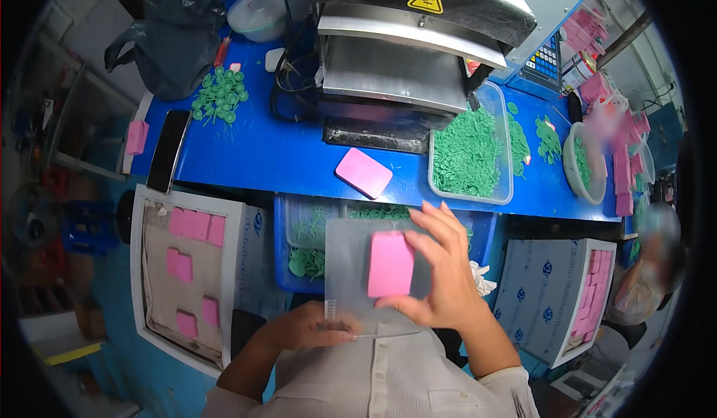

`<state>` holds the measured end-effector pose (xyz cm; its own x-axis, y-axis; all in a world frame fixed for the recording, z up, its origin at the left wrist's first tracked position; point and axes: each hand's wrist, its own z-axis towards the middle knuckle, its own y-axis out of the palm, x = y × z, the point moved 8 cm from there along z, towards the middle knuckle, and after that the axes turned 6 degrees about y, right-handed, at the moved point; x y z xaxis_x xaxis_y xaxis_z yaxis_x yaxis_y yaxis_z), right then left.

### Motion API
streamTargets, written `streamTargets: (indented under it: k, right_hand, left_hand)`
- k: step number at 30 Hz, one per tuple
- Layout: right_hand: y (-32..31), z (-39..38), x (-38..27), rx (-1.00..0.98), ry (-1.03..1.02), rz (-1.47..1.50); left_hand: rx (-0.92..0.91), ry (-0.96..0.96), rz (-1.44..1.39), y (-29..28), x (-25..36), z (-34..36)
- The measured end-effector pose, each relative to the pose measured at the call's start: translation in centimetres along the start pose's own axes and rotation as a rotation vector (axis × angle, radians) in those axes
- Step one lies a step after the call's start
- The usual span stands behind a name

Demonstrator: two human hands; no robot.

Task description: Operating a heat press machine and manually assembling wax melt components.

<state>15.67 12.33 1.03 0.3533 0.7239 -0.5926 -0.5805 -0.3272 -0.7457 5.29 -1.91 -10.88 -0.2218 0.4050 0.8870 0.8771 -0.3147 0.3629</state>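
My left hand point(314, 327) pinches the lower left corner of a translucent plastic sheet point(347, 254), held over my lap. My right hand point(441, 276) grips a pink rectangular block point(390, 263) on the sheet, thumb at its lower end and fingers at its upper right. Another pink block point(364, 171) lies flat on the blue table point(246, 156), below the steel machine point(392, 74). Right of that block is a clear tub point(467, 149) of small green pieces. Under the table edge, a blue tray point(284, 224) with more green pieces is partly hidden by the sheet.
Framed panels with pink blocks point(231, 283) point(560, 298) flank me. A phone point(168, 149), green pieces point(220, 97) and a black bag point(160, 52) lie left. A bowl point(594, 186) and stacked pink blocks point(624, 179) stand right. A co-worker point(638, 291) is at the far right.
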Motion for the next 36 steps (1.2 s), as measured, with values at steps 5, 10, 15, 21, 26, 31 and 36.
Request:
streamTargets:
  k: [5,10,15,21,26,31,36]
  right_hand:
    - [-2.1,-1.5,-1.7,0.170,-0.125,0.028]
    - [-3.1,-2.2,-2.8,0.270,-0.193,-0.008]
    - [-3.2,-2.3,-2.8,0.263,-0.170,-0.003]
    - [-2.6,-0.1,-0.7,0.126,-0.025,0.064]
    - [-5.4,-0.3,-1.9,0.140,-0.053,0.030]
    - [-6.4,-1.4,-4.0,0.099,-0.160,0.025]
    - [-6.4,-0.2,-3.5,0.144,-0.162,-0.172]
  left_hand:
    - [-0.051,0.071,0.179,0.8,1.6,0.5]
    - [-0.108,0.128,0.344,1.2,2.1,0.5]
    - [-0.081,0.152,0.309,1.4,2.4,0.3]
    - [-0.064,0.075,0.055,1.6,3.3,-0.3]
    - [-0.027,0.186,-0.017,0.9,8.8,-1.1]
    - [-0.021,0.308,-0.149,-0.1,13.6,0.1]
    - [0.013,0.304,-0.300,-1.4,14.2,2.1]
